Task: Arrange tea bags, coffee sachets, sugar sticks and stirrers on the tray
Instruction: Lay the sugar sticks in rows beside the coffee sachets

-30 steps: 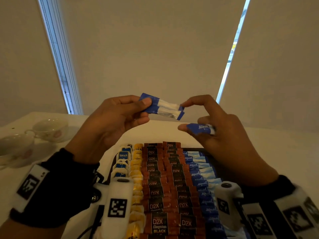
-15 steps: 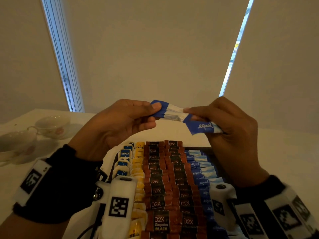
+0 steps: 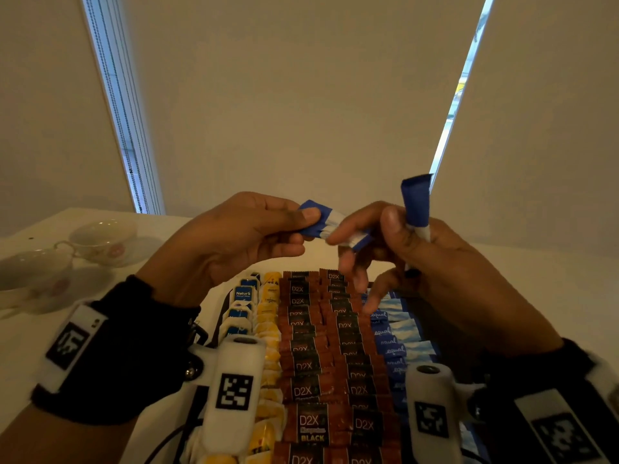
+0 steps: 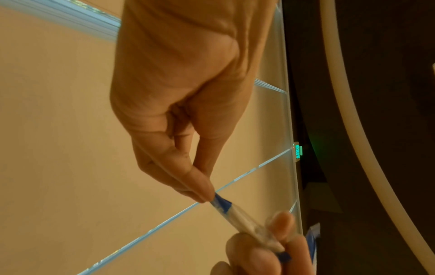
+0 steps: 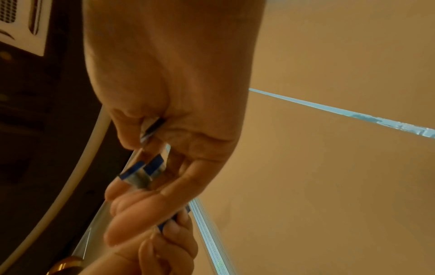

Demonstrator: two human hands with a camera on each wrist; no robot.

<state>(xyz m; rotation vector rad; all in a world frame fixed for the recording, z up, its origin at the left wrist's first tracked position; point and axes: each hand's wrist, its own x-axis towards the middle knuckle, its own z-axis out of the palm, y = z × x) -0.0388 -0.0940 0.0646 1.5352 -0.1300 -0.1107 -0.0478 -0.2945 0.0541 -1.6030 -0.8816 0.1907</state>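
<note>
Above the tray (image 3: 221,318), my left hand (image 3: 306,224) pinches a small bundle of blue-and-white sugar sachets (image 3: 330,226) by one end. The pinch (image 4: 207,198) on the bundle (image 4: 226,210) also shows in the left wrist view. My right hand (image 3: 398,229) grips one blue sugar sachet (image 3: 415,204) upright between thumb and forefinger. Its other fingers touch the bundle's far end (image 5: 141,174). The tray holds rows of white tea bags (image 3: 243,293), yellow tea bags (image 3: 269,329), brown D2X coffee sachets (image 3: 311,390) and blue equal sachets (image 3: 392,333). No stirrers are in sight.
Two white teacups (image 3: 104,241) (image 3: 33,279) on saucers stand on the white table at the far left. Drawn window blinds rise behind the table. The wrist cameras (image 3: 234,393) (image 3: 432,413) hide the tray's near part.
The right hand has turned its single sachet from lying level to standing upright. Its free fingers have come onto the far end of the bundle in the left hand, which has barely moved.
</note>
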